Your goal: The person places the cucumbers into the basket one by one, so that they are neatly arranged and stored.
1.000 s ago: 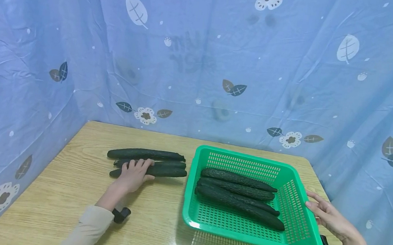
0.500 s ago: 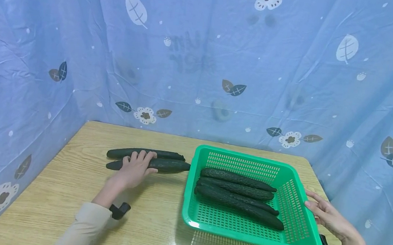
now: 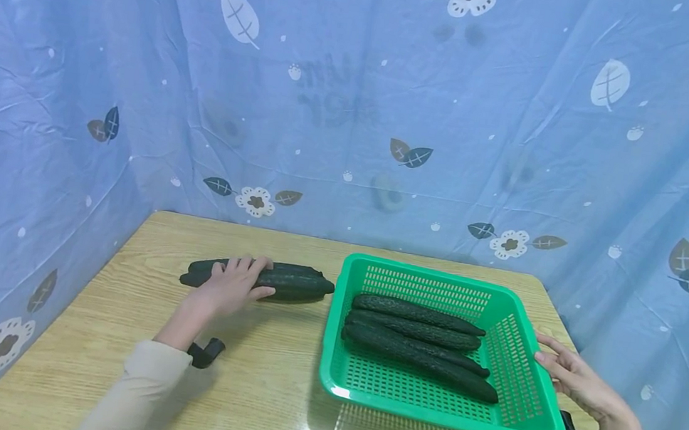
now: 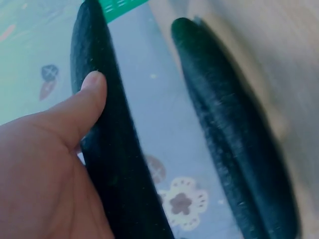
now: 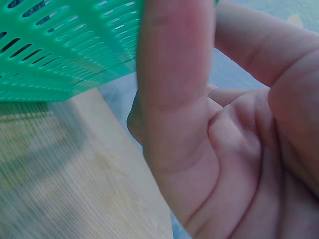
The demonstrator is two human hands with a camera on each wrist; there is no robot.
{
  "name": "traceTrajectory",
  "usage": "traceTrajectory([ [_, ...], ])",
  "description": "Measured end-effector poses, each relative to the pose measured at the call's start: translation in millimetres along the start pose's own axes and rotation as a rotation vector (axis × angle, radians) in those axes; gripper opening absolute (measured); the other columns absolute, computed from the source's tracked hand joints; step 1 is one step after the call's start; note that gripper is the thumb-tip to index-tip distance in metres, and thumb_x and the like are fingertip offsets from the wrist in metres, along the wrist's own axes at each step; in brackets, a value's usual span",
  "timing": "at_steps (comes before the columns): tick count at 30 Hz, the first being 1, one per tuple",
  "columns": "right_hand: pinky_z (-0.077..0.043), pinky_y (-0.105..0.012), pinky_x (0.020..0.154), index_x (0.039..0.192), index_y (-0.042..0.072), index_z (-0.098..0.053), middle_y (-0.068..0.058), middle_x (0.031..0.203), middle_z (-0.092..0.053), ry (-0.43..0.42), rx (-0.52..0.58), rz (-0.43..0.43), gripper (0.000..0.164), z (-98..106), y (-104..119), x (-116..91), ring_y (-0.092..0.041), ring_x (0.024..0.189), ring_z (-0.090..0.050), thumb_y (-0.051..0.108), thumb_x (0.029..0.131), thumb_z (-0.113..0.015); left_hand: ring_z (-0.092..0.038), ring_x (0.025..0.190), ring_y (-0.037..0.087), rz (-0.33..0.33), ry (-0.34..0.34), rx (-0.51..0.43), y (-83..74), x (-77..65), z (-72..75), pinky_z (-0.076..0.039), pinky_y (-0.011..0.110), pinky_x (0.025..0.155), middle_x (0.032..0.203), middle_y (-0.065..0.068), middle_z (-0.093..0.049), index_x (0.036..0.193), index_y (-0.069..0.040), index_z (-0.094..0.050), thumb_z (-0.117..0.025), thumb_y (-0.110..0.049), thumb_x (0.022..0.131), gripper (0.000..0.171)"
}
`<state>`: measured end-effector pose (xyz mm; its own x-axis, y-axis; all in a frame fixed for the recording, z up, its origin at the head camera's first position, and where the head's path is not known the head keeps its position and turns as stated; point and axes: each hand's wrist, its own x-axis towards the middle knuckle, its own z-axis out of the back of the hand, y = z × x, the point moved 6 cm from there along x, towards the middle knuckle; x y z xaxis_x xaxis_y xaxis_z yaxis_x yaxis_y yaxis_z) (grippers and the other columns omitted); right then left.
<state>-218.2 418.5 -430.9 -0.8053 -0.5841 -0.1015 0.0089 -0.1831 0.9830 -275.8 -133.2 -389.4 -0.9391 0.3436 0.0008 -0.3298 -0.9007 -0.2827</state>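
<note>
My left hand [image 3: 234,286] grips a dark green cucumber [image 3: 296,284] at its middle, with the thumb across its near side in the left wrist view. The held cucumber [image 4: 117,149] is apart from the cucumbers [image 4: 234,134] in that view, where two seem to lie side by side. In the head view a cucumber [image 3: 293,267] on the table shows behind the held one, largely hidden. My right hand [image 3: 589,381] holds the right rim of a green plastic basket [image 3: 442,421], fingers outside it. Several cucumbers [image 3: 418,353] lie lengthwise inside the basket.
The wooden table [image 3: 258,391] bears the basket on its right half. A blue patterned curtain [image 3: 341,136] hangs along the back and both sides. Black wrist straps [image 3: 206,353] with cameras sit on both wrists.
My left hand has drawn the front cucumber up and backward, over the ones behind it, and it now overlaps them in view. My right hand and the basket have stayed put.
</note>
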Motion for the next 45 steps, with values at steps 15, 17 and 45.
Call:
traceTrajectory([
  [15, -0.053, -0.039, 0.076, 0.146, 0.028, -0.004, 0.004, 0.115, -0.063, -0.012, -0.026, -0.016, 0.051, 0, 1, 1, -0.018, 0.094, -0.065, 0.009, 0.103, -0.023, -0.037, 0.109, 0.032, -0.051, 0.041, -0.033, -23.5, 3.9, 27.8, -0.03, 0.057, 0.084, 0.122, 0.012, -0.043, 0.129, -0.02, -0.034, -0.044, -0.049, 0.095, 0.046],
  [17, -0.053, -0.038, 0.077, 0.146, 0.028, -0.004, 0.007, 0.117, -0.062, -0.015, -0.032, -0.021, 0.051, 0, 1, 1, -0.017, 0.095, -0.064, 0.009, 0.103, -0.023, -0.038, 0.109, 0.031, -0.063, 0.047, -0.043, -30.3, 5.6, 28.9, -0.03, 0.057, 0.084, 0.121, 0.013, -0.043, 0.13, -0.02, -0.034, -0.045, -0.048, 0.094, 0.046],
  [45, -0.051, -0.03, 0.082, 0.141, 0.038, -0.01, 0.016, 0.119, -0.058, -0.022, -0.062, -0.052, 0.047, -1, -1, -3, -0.009, 0.104, -0.061, 0.012, 0.103, -0.024, -0.04, 0.092, 0.021, -0.322, 0.16, -0.012, -166.2, 29.1, 3.3, -0.037, 0.043, 0.077, 0.107, 0.001, -0.044, 0.129, -0.025, -0.032, -0.036, -0.056, 0.093, 0.048],
])
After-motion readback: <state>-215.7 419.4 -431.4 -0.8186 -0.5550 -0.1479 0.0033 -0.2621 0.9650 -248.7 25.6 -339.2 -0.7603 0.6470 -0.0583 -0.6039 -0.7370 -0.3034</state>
